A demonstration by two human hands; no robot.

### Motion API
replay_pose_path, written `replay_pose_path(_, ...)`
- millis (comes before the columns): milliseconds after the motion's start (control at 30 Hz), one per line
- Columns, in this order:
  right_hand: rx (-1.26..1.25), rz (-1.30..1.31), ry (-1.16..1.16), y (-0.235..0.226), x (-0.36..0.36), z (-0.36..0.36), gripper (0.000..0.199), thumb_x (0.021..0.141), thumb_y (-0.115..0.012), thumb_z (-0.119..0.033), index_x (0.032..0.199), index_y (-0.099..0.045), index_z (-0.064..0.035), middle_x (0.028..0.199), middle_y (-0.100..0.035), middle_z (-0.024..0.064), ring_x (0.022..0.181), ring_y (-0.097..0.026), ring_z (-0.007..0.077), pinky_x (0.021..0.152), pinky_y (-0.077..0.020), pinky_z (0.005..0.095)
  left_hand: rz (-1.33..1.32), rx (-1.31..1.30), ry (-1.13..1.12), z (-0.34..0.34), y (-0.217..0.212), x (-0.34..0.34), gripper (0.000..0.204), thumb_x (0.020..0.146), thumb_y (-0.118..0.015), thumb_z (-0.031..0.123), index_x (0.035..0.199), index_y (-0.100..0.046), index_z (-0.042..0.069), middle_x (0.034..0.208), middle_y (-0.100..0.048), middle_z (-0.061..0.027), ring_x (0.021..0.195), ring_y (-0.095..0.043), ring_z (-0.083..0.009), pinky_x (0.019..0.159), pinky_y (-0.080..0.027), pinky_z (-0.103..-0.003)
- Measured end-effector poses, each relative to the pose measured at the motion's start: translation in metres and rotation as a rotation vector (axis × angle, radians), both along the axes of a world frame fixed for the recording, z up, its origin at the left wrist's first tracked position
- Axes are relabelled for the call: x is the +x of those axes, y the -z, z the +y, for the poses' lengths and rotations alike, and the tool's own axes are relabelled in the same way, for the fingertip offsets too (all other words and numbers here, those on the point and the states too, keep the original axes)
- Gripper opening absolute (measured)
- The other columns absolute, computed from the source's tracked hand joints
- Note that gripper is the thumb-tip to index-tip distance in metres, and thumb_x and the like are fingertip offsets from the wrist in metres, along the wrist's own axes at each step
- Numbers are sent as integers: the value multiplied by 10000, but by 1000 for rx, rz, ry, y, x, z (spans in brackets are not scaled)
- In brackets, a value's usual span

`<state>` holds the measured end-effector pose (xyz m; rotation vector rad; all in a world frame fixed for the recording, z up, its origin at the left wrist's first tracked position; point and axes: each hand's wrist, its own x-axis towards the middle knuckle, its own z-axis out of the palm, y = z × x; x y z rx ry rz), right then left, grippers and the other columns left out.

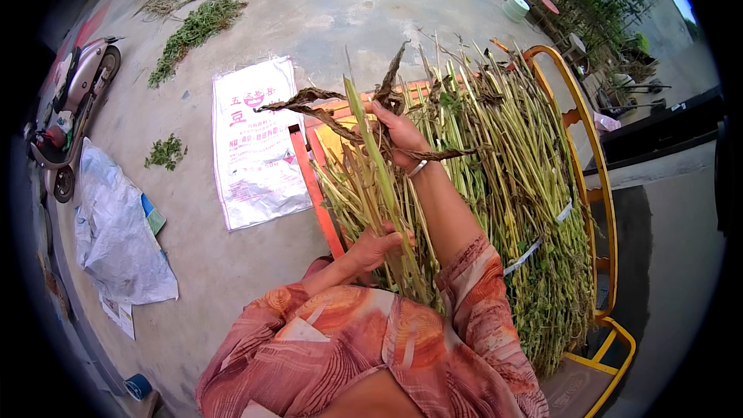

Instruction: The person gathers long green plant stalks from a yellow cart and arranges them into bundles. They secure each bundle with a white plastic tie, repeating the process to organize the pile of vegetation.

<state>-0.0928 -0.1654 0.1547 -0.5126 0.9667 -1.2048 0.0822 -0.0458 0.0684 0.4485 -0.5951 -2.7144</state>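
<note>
Head view: found a parked scooter (87, 97) between nine and ten o'clock, above a crumpled white sheet (120, 220) at nine. Saw a heap of green plants (193, 37) between ten and eleven, then a flat printed sack (251, 159) near ten, just beside the orange frame (316, 195) of a cart. Clenched the left hand (371, 251) at six o'clock round the held stalks (379, 174), partway along their length. Had the long green one running up from that grip toward twelve, and straw-coloured lengths extending below it toward five. Closed the right hand (404, 138) at one o'clock on curled brown leaves (393, 81), just beside the upper part of those stalks. Saw a thick load of stalks (534, 178) at three, crossed by pale strips (525, 257), then a yellow rail (609, 224) farther out.
</note>
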Motion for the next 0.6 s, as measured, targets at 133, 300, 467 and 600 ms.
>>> replay_pose_path(133,-77,11,-59,-20,8,-28,336,942,-482,-314,999,-548,10,778,-652,121,665,-632,143,545,-508,247,-86,-65,70,-5,8,0,340,824,-676,282,1026,-581,26,927,-632,-77,873,-606,-171,690,-467,-286)
replay_pose_path(300,-89,-386,6,-18,18,-41,248,889,-579,-243,888,-555,4,699,-621,115,570,-598,137,445,-465,225,-30,-86,75,-3,9,-3,333,824,-677,271,1038,-573,37,940,-623,-69,884,-603,-174,694,-470,-292)
replay_pose_path(467,-8,80,511,-14,17,-42,127,804,-528,-19,698,-465,-51,540,-449,23,396,-410,95,340,-294,233,-93,-76,62,-2,14,0,322,825,-676,265,1028,-576,36,956,-618,-68,874,-600,-177,697,-471,-293)
replay_pose_path(600,22,127,703,0,-26,-20,181,786,-502,-7,709,-360,-89,560,-361,-23,375,-303,61,322,-178,240,-115,-77,39,-7,8,0,303,827,-675,250,1014,-580,31,922,-624,-68,847,-594,-171,696,-471,-290)
